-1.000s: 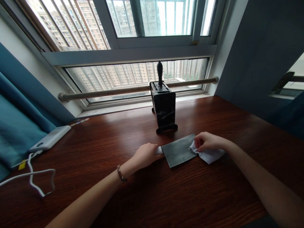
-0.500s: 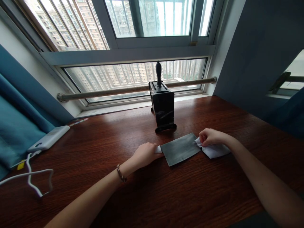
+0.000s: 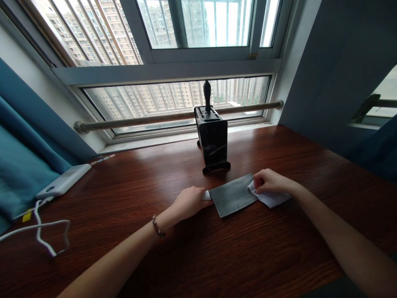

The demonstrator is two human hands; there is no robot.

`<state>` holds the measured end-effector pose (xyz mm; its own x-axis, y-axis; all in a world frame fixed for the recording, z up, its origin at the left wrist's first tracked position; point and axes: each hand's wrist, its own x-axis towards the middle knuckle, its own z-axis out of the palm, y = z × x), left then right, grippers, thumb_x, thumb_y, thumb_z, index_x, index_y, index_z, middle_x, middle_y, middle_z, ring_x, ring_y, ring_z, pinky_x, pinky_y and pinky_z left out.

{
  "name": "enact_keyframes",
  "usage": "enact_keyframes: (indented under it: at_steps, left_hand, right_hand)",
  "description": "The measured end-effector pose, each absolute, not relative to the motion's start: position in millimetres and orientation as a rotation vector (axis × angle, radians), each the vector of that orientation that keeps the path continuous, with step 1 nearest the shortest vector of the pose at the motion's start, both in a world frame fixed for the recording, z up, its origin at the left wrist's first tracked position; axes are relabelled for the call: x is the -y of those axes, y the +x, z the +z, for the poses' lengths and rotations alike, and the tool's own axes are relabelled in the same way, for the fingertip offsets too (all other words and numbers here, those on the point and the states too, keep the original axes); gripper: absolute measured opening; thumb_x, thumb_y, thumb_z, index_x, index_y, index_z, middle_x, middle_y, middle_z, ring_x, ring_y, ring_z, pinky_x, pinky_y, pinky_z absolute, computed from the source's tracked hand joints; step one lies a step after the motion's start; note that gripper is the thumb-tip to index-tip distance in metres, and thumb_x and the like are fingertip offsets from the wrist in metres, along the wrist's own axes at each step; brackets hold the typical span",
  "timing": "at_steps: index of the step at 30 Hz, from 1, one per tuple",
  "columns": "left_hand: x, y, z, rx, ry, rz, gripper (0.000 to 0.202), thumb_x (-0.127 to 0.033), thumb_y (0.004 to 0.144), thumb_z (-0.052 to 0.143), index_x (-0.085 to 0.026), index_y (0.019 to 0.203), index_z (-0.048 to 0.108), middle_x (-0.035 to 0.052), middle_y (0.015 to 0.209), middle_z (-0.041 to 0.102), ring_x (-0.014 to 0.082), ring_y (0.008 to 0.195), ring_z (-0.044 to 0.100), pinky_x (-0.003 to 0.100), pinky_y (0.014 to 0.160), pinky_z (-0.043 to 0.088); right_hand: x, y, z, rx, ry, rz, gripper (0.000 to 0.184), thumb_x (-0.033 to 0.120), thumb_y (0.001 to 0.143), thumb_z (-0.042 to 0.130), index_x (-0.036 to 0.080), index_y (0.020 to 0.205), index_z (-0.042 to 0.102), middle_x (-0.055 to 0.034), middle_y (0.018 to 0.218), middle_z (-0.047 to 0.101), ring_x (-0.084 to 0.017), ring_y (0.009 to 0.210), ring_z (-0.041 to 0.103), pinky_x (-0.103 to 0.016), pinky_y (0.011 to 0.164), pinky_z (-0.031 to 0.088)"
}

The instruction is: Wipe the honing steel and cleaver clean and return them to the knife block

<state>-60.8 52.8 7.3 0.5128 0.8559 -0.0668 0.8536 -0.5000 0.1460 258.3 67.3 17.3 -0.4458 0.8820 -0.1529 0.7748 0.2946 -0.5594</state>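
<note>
A cleaver (image 3: 233,196) with a broad grey blade lies flat, low over the brown wooden table. My left hand (image 3: 190,203) is closed around its handle; a pale bit near the blade shows past my fingers. My right hand (image 3: 270,181) pinches a white cloth (image 3: 273,200) and presses it on the blade's right end. Part of the cloth trails to the right, over the table. Beyond the blade stands a black knife block (image 3: 213,142) with one dark handle (image 3: 207,95) sticking up from its top.
At the left edge of the table (image 3: 149,169) lies a white power strip (image 3: 63,181) with a white cable (image 3: 39,225). A blue curtain (image 3: 27,153) hangs beside it. Behind the table are a window and a horizontal rail (image 3: 149,121).
My right hand has moved a little to the left with the cloth, which now covers part of the blade's right end. My left hand and the cleaver have stayed in place.
</note>
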Motion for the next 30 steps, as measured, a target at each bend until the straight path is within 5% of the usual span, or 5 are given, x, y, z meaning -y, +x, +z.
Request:
enact_keyframes:
  at_steps: [10, 21, 30]
  left_hand:
    - [-52, -61, 6, -1.483, 2.607, 0.026, 0.045, -0.063, 0.078, 0.045, -0.021, 0.071, 0.056, 0.0029, 0.069, 0.063, 0.0212, 0.059, 0.059, 0.026, 0.047, 0.027]
    - [-53, -61, 8, -1.473, 2.579, 0.019, 0.045, -0.065, 0.077, 0.044, -0.021, 0.073, 0.056, 0.0036, 0.071, 0.064, 0.0214, 0.06, 0.059, 0.026, 0.048, 0.029]
    - [-52, -61, 9, -1.491, 2.585, -0.017, 0.045, -0.064, 0.078, 0.044, -0.021, 0.075, 0.058, 0.0041, 0.073, 0.064, 0.0231, 0.063, 0.06, 0.027, 0.05, 0.033]
  right_hand:
    - [-63, 240, 6, 2.385, -1.362, 0.988, 0.017, 0.029, 0.065, 0.07, 0.016, 0.061, 0.06, 0.0018, 0.062, 0.06, -0.014, 0.06, 0.054, -0.022, 0.053, 0.036]
    - [-79, 278, 5, 2.236, -1.961, 0.807, 0.023, 0.033, 0.055, 0.074, 0.017, 0.06, 0.058, 0.0008, 0.06, 0.06, -0.017, 0.062, 0.055, -0.023, 0.047, 0.03]
    - [-89, 301, 1, 2.292, -1.969, 0.701, 0.03, 0.044, 0.055, 0.072, 0.018, 0.06, 0.058, -0.0002, 0.061, 0.061, -0.019, 0.064, 0.055, -0.024, 0.048, 0.03]
